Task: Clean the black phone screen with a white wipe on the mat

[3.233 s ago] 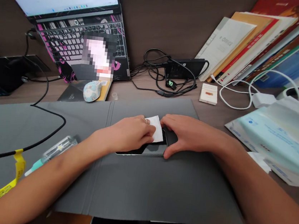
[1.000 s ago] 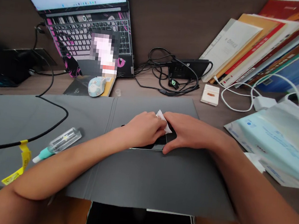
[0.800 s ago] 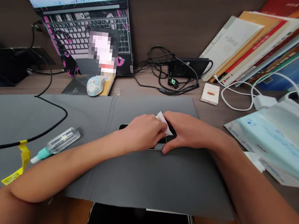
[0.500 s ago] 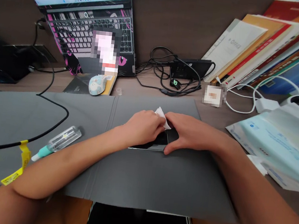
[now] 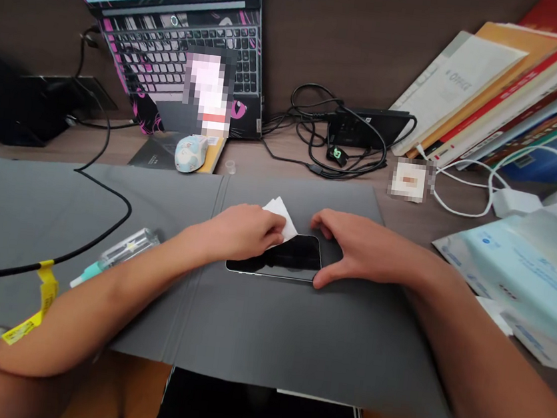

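A smartphone (image 5: 293, 259) with a dark, glossy screen lies flat on the grey desk mat (image 5: 304, 336). My left hand (image 5: 250, 232) is closed on a folded white wipe (image 5: 282, 215) over the phone's upper left part, hiding that corner. At the right end of the phone is my right hand (image 5: 354, 251), its thumb touching the lower right corner. The fingers of that hand are bent, apart from the thumb, just beyond the upper right corner. Beside my left forearm lies a clear bottle (image 5: 131, 246) with a teal neck.
A laptop (image 5: 148, 67) stands at the back left, with a mouse (image 5: 190, 153) before it. Black cables and a power adapter (image 5: 368, 129) lie behind the mat. Leaning books (image 5: 497, 93) and a pale blue packet (image 5: 528, 264) are on the right. A black cable (image 5: 88, 244) crosses the mat's left side.
My left hand has slid left along the phone with the wipe, uncovering more of the screen. My right hand stays at the phone's right end. The view has shifted slightly.
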Demonstrator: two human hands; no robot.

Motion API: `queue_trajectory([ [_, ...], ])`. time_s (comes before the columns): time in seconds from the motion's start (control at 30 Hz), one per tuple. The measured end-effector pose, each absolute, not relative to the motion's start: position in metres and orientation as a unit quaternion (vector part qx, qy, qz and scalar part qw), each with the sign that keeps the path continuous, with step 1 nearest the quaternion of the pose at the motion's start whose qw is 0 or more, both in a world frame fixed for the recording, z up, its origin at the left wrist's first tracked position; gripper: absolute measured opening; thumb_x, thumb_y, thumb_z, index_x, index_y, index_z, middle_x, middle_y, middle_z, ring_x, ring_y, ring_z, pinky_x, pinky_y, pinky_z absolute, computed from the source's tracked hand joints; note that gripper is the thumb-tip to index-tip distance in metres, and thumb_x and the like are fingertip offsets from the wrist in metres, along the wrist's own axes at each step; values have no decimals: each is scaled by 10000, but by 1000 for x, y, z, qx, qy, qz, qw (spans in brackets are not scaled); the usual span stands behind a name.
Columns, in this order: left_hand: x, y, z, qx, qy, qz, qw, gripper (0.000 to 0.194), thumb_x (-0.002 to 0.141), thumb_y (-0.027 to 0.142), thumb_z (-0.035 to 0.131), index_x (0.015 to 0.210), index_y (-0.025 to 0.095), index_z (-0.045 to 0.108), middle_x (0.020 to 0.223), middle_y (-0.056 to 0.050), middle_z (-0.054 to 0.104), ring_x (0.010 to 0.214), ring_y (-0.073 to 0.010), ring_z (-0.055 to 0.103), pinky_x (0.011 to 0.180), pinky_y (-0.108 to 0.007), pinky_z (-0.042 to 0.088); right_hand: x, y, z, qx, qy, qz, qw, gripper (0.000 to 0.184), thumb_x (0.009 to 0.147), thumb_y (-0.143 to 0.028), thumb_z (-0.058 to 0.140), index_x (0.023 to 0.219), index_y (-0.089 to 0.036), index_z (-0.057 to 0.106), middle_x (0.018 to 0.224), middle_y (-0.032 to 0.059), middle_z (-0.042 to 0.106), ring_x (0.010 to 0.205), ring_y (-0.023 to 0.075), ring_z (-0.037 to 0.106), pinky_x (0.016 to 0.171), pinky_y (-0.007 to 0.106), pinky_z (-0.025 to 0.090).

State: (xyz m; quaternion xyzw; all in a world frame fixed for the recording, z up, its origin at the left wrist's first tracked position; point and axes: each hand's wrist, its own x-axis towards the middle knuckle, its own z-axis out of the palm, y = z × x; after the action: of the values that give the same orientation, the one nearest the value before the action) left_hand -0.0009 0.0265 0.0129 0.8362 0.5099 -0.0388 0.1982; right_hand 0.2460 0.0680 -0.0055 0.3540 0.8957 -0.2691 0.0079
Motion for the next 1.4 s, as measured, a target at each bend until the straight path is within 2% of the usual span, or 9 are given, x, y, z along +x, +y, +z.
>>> queue_trajectory([
  [0.1, -21, 17, 11, 822, 532, -31, 200, 266, 993, 308, 491, 755, 221, 571, 618, 14, 564, 568, -157, 487, 557, -293, 268, 246, 69, -7, 353, 895, -273, 6, 790, 609, -828, 780, 1073, -236, 537, 987, 46, 625, 839, 263, 598, 675, 333, 389],
  [0.3, -48, 2, 3, 806, 553, 5, 210, 265, 1018, 319, 470, 791, 217, 561, 711, 2, 616, 632, -156, 521, 586, -287, 302, 245, 70, -6, 372, 888, -270, 20, 786, 607, -814, 788, 1092, -233, 576, 1007, 63, 645, 862, 282, 621, 703, 363, 437],
  [0.57, -83, 18, -1, 820, 523, 20, 233, 280, 1028, 333, 491, 783, 210, 544, 693, 20, 601, 605, -132, 489, 582, -282, 309, 247, 75, -9, 385, 885, -258, 43, 789, 602, -828, 783, 1124, -261, 618, 1005, 86, 680, 856, 323, 648, 704, 422, 490],
  [0.9, -91, 20, -8, 843, 514, 8, 160, 289, 1050, 356, 422, 834, 214, 551, 769, -33, 625, 674, -189, 561, 578, -317, 267, 251, 78, -12, 387, 889, -240, 49, 738, 618, -755, 818, 1143, -275, 624, 987, 93, 685, 852, 343, 661, 691, 456, 527],
  [1.1, -92, 22, -6, 823, 554, 10, 125, 245, 1044, 309, 419, 908, 199, 590, 761, -49, 650, 647, -207, 570, 558, -325, 231, 249, 77, -11, 384, 891, -238, 47, 733, 628, -783, 799, 1121, -274, 611, 969, 93, 672, 839, 335, 657, 690, 462, 531],
  [1.2, -91, 21, -4, 816, 563, 28, 127, 178, 1029, 276, 450, 1059, 205, 611, 824, -37, 692, 710, -209, 603, 580, -311, 272, 248, 77, -10, 385, 890, -239, 46, 737, 632, -791, 790, 1118, -266, 617, 966, 93, 672, 839, 333, 656, 692, 459, 528],
  [1.3, -89, 19, -4, 820, 553, 42, 142, 212, 1003, 263, 514, 1187, 230, 613, 882, -16, 723, 750, -194, 619, 621, -299, 328, 247, 76, -10, 386, 889, -243, 43, 744, 629, -799, 787, 1119, -265, 618, 970, 94, 676, 844, 336, 655, 696, 454, 519],
  [1.4, -86, 20, -7, 826, 540, 48, 155, 168, 992, 232, 517, 1076, 232, 662, 880, -7, 731, 725, -167, 616, 637, -290, 360, 245, 75, -9, 387, 886, -251, 39, 762, 618, -830, 770, 1106, -267, 612, 974, 93, 675, 852, 342, 652, 701, 455, 508],
])
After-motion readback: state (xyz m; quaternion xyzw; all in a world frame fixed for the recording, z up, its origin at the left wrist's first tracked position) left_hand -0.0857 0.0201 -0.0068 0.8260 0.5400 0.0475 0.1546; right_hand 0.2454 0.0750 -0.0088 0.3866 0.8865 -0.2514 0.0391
